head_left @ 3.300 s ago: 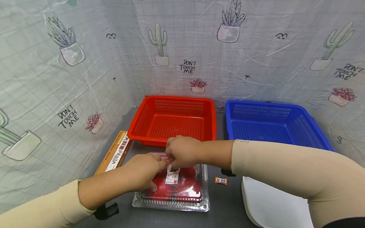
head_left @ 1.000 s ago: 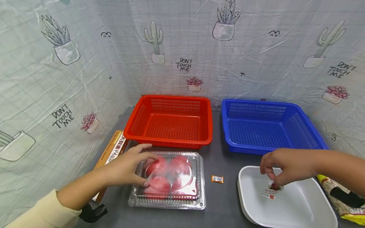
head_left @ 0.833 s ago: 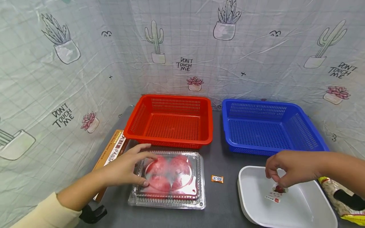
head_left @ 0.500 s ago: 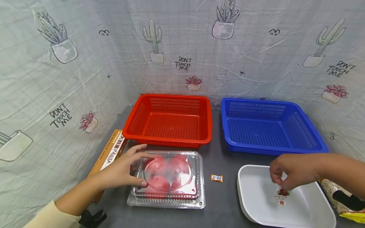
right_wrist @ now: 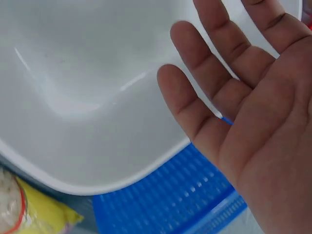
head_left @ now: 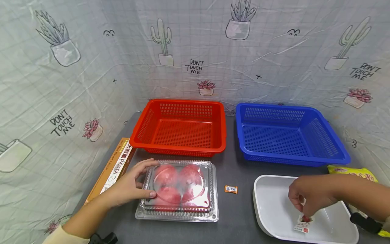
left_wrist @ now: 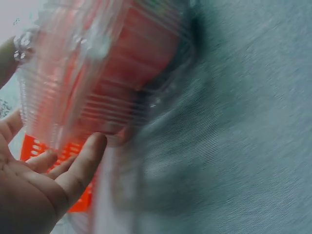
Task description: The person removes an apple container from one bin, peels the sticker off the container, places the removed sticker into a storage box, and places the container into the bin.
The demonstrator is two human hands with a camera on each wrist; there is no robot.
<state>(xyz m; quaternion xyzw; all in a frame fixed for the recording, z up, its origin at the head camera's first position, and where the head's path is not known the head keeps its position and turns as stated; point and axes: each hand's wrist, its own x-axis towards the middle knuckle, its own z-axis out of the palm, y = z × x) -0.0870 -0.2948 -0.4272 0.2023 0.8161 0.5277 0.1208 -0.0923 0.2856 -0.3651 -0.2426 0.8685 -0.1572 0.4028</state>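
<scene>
A clear plastic clamshell box (head_left: pixel 179 200) with red round fruit inside stands in front of the red basket. My left hand (head_left: pixel 135 183) rests along its left side, thumb on the lid's edge and the other fingers at the far left corner. In the left wrist view, fingertips (left_wrist: pixel 97 141) are right at the box's ridged side. Over the white tub (head_left: pixel 259 210), my right hand (head_left: pixel 312 193) pinches a small sticker label (head_left: pixel 304 223) with a red fruit picture; it hangs below the fingertips. The right wrist view shows the other fingers (right_wrist: pixel 178 90) loosely extended.
A red basket (head_left: pixel 178 149) and a blue basket (head_left: pixel 292 157) stand at the back. A pasta box (head_left: pixel 111 166) lies at the left, by the patterned curtain. A small orange-wrapped candy (head_left: pixel 231 189) lies between box and tub. Behind the right arm is a yellow bag (head_left: pixel 353 171).
The label has come off the box lid and moved right to above the tub in my right hand, which has lowered slightly. My left hand has drawn closer to the box's left side.
</scene>
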